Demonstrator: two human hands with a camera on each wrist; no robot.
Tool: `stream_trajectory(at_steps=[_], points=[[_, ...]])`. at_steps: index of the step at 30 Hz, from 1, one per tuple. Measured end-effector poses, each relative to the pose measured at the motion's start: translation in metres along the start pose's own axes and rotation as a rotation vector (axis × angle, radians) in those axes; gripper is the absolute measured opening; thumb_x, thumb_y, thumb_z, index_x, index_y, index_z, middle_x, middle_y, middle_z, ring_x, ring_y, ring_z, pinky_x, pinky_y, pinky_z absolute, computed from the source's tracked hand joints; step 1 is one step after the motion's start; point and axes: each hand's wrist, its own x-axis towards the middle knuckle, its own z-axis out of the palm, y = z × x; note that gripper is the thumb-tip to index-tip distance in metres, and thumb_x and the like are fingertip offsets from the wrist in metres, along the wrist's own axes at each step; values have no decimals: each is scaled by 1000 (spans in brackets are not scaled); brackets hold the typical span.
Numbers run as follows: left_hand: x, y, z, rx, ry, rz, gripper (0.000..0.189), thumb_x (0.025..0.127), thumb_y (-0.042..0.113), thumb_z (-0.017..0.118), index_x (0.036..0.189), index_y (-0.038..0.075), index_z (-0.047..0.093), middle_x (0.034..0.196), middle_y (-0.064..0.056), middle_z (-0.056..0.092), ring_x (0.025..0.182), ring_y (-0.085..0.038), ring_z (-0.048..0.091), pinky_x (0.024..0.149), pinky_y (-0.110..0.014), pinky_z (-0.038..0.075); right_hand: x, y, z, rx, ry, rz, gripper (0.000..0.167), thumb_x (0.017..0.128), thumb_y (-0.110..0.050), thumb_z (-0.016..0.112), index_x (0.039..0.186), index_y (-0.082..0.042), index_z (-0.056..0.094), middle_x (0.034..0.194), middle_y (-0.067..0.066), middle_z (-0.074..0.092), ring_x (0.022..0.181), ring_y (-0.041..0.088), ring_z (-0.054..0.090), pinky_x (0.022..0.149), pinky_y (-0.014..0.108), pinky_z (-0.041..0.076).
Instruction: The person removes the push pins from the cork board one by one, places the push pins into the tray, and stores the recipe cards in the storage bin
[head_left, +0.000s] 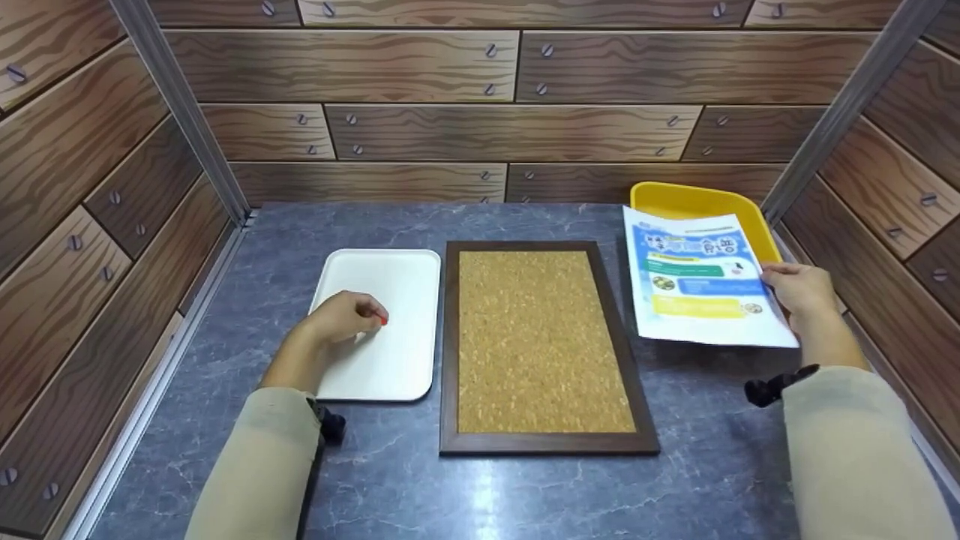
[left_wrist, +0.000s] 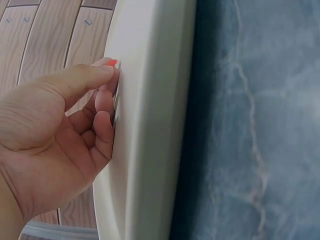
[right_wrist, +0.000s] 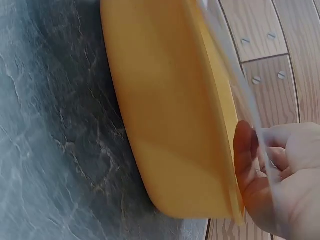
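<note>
Over the white tray (head_left: 397, 367), my left hand (head_left: 346, 316) pinches a small red object (head_left: 384, 321) between thumb and fingertips. Most of that object is covered, so its exact kind does not show; in the left wrist view just a red bit (left_wrist: 112, 63) sticks out past the thumb. My right hand (head_left: 802, 289) holds a printed paper sheet (head_left: 694, 277) by its right edge, thumb on top. The sheet, with blue, green and yellow blocks, hangs over the yellow bin (head_left: 690, 196) and hides much of it. Fingers curl beneath the sheet in the right wrist view, close to the bin's rim.
Between the hands lies a cork board (head_left: 540, 337) with a dark brown frame, right beside the tray. All of it stands on a dark marbled tabletop (head_left: 555, 495). Wood-patterned walls (head_left: 420, 67) and metal posts (head_left: 184, 112) close in the back and sides.
</note>
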Motion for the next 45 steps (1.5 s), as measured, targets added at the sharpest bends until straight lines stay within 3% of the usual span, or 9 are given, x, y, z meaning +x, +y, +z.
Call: stream_trajectory(at_steps=[6,9,15,19,24,30,38,41,45], points=[[-1,0,0,2,6,-1,16,102,10,69,114,8,79,99,-3,73,84,-13,54,74,-28,45,2,2,-7,-6,-39,24,53,111,-29,56,159,-8,50,86,-26,61,88,-1,63,79,17,57],[-1,0,0,-2,5,-4,15,102,11,69,113,8,79,100,-3,73,84,-13,54,74,-28,46,2,1,-7,-12,4,20,46,110,-22,56,154,-12,55,95,-19,62,83,-2,64,79,18,58],[0,-1,0,-19,3,-5,14,103,11,70,113,8,79,98,-1,72,84,-13,54,74,-27,45,2,-1,-7,-7,87,69,23,110,-16,57,125,-22,72,102,-15,61,95,2,59,77,17,55],[0,-3,0,-14,1,-9,15,102,12,69,114,8,79,99,-1,72,84,-12,55,74,-27,47,6,-1,-7,-22,124,90,24,108,-14,60,110,-28,79,102,-15,59,100,7,53,72,21,49],[1,-4,0,-21,-5,-9,16,103,11,69,116,9,78,102,-2,73,85,-12,56,73,-26,47,10,0,-5,-70,130,81,41,103,-6,56,138,-19,73,121,-3,60,100,9,53,66,23,48],[1,-4,0,-43,1,-20,17,103,11,69,118,8,77,102,-1,73,84,-12,56,71,-26,47,12,1,-3,-128,-3,6,72,99,4,48,168,-15,40,160,18,47,97,12,59,64,24,52],[1,-3,0,-79,-13,-22,19,103,10,68,120,6,76,103,-1,72,83,-11,55,68,-23,45,14,5,-5,-32,-189,12,72,112,-8,48,175,-23,15,183,12,15,124,14,59,96,24,58],[1,-4,0,-89,-11,-29,20,102,8,69,121,5,75,104,-3,72,83,-11,56,68,-23,46,13,6,-5,34,-220,-13,71,115,-14,47,175,-24,11,185,4,5,152,22,43,116,27,50],[-1,-5,-1,-92,-9,-41,22,101,8,69,123,6,74,108,-6,73,85,-12,57,68,-23,47,11,4,-3,293,-233,2,70,116,-18,48,175,-24,11,185,-5,2,170,18,12,138,35,22]])
